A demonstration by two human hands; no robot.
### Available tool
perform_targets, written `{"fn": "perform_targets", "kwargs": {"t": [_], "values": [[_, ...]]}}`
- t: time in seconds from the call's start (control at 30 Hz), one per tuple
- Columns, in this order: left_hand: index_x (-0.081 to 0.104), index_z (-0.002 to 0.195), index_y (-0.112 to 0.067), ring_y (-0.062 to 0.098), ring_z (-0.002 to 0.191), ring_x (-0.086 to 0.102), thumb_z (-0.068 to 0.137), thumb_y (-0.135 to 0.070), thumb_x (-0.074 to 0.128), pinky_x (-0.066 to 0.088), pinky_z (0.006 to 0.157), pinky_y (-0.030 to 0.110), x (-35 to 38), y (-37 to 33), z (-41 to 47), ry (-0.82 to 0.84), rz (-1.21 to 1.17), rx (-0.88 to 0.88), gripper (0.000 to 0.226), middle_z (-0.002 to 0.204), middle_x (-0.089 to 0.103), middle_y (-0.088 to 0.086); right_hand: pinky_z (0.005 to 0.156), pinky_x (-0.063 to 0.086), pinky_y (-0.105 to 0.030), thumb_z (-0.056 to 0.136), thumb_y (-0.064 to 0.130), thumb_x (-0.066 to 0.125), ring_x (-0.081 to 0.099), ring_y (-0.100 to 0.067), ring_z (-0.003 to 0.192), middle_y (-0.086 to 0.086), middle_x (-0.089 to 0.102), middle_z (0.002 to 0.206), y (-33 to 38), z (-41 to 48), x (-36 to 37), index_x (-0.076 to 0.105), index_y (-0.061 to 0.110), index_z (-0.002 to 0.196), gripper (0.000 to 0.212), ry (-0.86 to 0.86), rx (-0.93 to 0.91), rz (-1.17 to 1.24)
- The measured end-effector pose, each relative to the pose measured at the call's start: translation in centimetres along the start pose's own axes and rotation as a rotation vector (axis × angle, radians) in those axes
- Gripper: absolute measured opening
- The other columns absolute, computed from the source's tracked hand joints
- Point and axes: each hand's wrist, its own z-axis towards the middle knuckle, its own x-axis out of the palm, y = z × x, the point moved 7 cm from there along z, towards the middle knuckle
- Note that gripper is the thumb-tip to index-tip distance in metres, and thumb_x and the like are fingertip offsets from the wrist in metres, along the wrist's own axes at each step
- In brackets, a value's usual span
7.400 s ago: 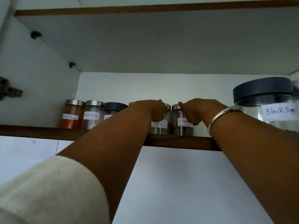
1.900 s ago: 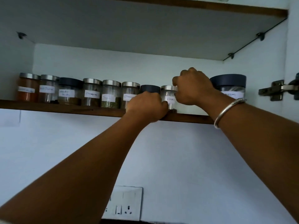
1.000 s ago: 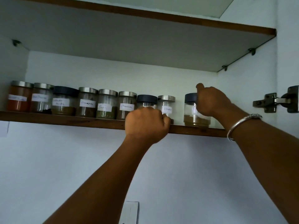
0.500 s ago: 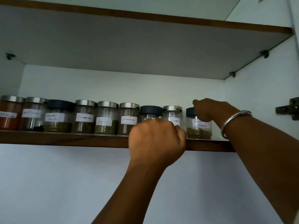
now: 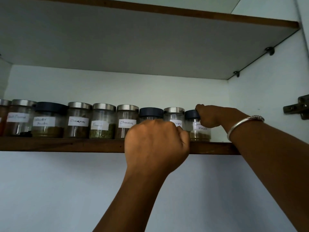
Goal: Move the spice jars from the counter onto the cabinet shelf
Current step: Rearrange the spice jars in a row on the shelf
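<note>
My right hand (image 5: 212, 117) grips the rightmost jar (image 5: 199, 135) on the shelf (image 5: 66, 144); my left hand (image 5: 155, 144) is curled, its hold unclear.

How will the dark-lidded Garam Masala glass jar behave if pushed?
Likely slides, not tips: the dark-lidded glass jar sits squat on the wooden shelf. Probably light: powder fills only its bottom. Glass, so probably fragile.

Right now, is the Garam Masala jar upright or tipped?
Upright: the Garam Masala jar stands on the shelf, sides vertical, its dark lid on top, gripped by the right hand.
</note>
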Motion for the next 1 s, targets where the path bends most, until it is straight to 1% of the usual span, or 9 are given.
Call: {"fn": "perform_targets", "kwargs": {"t": [0.2, 0.3, 0.4, 0.53, 0.63, 0.73, 0.8, 0.9, 1.0], "values": [[0.037, 0.045, -0.017, 0.01, 0.038, 0.028, 0.08, -0.04, 0.028, 0.018, 0.045, 0.017, 0.2, 0.0, 0.0, -0.011, -0.002, 0.015, 0.042, 0.044, 0.033, -0.005, 0.056, 0.035, -0.025, 0.09, 0.006, 0.047, 0.046, -0.02, 0.077, 0.0, 0.04, 0.076, 0.1, -0.2, 0.6, 0.025, 0.005, 0.137, 0.051, 0.055, -0.027, 0.037], [0.038, 0.046, -0.017, 0.011, 0.04, 0.032, 0.08, -0.04, 0.027, 0.024, 0.045, 0.018, 0.3, 0.0, 0.0, -0.005, -0.014, 0.015, 0.043, 0.045, 0.034, -0.004, 0.055, 0.036, -0.026, 0.09, 0.007, 0.049, 0.047, -0.02, 0.074, -0.001, 0.041, 0.074, 0.2, -0.5, 0.7, 0.019, 0.007, 0.14, 0.059, 0.063, -0.017, 0.04], [0.041, 0.046, -0.017, 0.012, 0.041, 0.035, 0.08, -0.04, 0.025, 0.028, 0.046, 0.018, 0.4, 0.0, 0.0, 0.001, -0.018, 0.016, 0.044, 0.046, 0.036, -0.004, 0.052, 0.035, -0.023, 0.089, 0.004, 0.05, 0.041, -0.013, 0.063, -0.012, 0.053, 0.1, 0.2, -0.8, 0.9, -0.003, 0.007, 0.147, 0.078, 0.101, 0.008, 0.059], [0.039, 0.044, -0.017, 0.011, 0.038, 0.033, 0.079, -0.039, 0.027, 0.022, 0.045, 0.016, 0.3, 0.1, 0.1, -0.001, -0.003, 0.005, 0.044, 0.043, 0.035, -0.005, 0.051, 0.035, -0.02, 0.089, 0.002, 0.051, 0.037, -0.011, 0.06, -0.019, 0.041, 0.141, -0.3, -0.3, 1.0, -0.016, 0.013, 0.147, 0.089, 0.091, 0.018, 0.066], [0.04, 0.042, -0.017, 0.012, 0.036, 0.031, 0.077, -0.038, 0.028, 0.019, 0.045, 0.014, 0.1, 0.1, 0.1, 0.001, -0.005, -0.01, 0.043, 0.042, 0.035, -0.005, 0.075, 0.048, -0.031, 0.087, 0.006, 0.057, 0.055, -0.025, 0.088, -0.021, 0.039, 0.143, -0.2, 0.3, 1.3, -0.022, 0.019, 0.145, 0.099, 0.071, 0.022, 0.069], [0.038, 0.043, -0.017, 0.011, 0.037, 0.031, 0.078, -0.039, 0.031, 0.019, 0.045, 0.015, 0.5, 0.1, 0.1, 0.023, -0.013, -0.001, 0.042, 0.043, 0.032, -0.006, 0.101, 0.041, -0.043, 0.084, 0.012, 0.061, 0.037, -0.038, 0.131, -0.029, 0.033, 0.144, 0.2, 0.6, 1.0, -0.025, 0.019, 0.143, 0.104, 0.018, 0.035, 0.038], [0.038, 0.045, -0.017, 0.01, 0.038, 0.031, 0.079, -0.041, 0.029, 0.021, 0.045, 0.015, 0.6, 0.1, 0.2, 0.043, -0.01, 0.01, 0.042, 0.045, 0.031, -0.006, 0.099, 0.043, -0.043, 0.084, 0.016, 0.062, 0.04, -0.04, 0.129, -0.031, 0.024, 0.146, 1.0, 0.1, 0.4, -0.017, 0.02, 0.146, 0.101, -0.042, 0.017, 0.053], [0.042, 0.05, -0.017, 0.013, 0.042, 0.036, 0.081, -0.042, 0.028, 0.027, 0.046, 0.017, 0.6, 0.1, 0.3, 0.069, -0.007, 0.011, 0.042, 0.047, 0.031, -0.004, 0.088, 0.05, -0.043, 0.08, 0.021, 0.063, 0.055, -0.033, 0.106, -0.021, 0.05, 0.126, 3.0, -1.7, -1.3, 0.023, 0.013, 0.141, 0.073, -0.158, -0.078, 0.043], [0.045, 0.056, -0.017, 0.017, 0.049, 0.041, 0.085, -0.042, 0.03, 0.028, 0.047, 0.018, 0.7, 0.2, 0.4, 0.114, 0.006, 0.023, 0.04, 0.052, 0.034, -0.001, 0.084, 0.05, -0.038, 0.08, 0.024, 0.064, 0.057, -0.024, 0.095, -0.01, 0.06, 0.113, 5.3, -3.8, -1.7, 0.052, 0.013, 0.118, 0.041, -0.082, -0.135, 0.094]]}}
